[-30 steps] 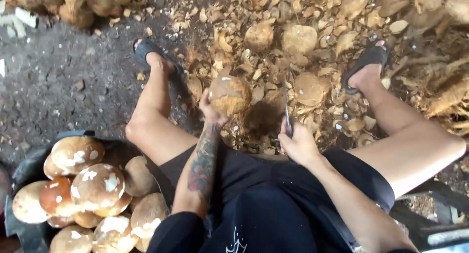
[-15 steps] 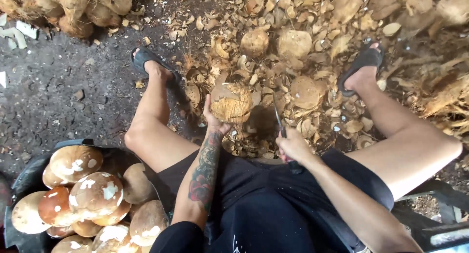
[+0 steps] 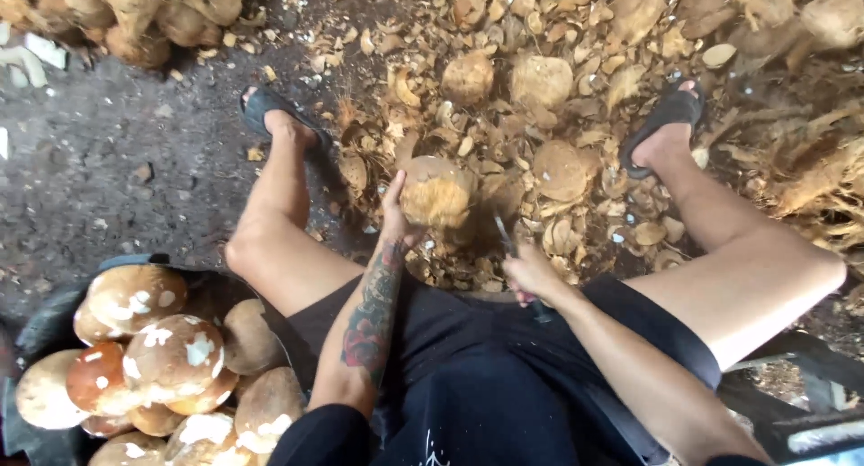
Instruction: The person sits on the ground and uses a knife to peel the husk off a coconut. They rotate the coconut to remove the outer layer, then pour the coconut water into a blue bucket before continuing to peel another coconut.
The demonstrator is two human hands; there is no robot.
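Left hand (image 3: pixel 394 216) fingers wrap the coconut's (image 3: pixel 436 192) left side, held above the husk-littered ground (image 3: pixel 135 169) between both feet. Right hand (image 3: pixel 529 273) fist closed on knife (image 3: pixel 504 236); its handle hidden, blade partly visible.

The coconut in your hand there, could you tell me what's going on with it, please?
A seated person holds a coconut in the left hand, out over the ground between their legs. The right hand grips a knife, its blade pointing up beside the coconut. Husk chips litter the ground ahead. A tub by the left knee holds trimmed coconuts, brown with white patches.
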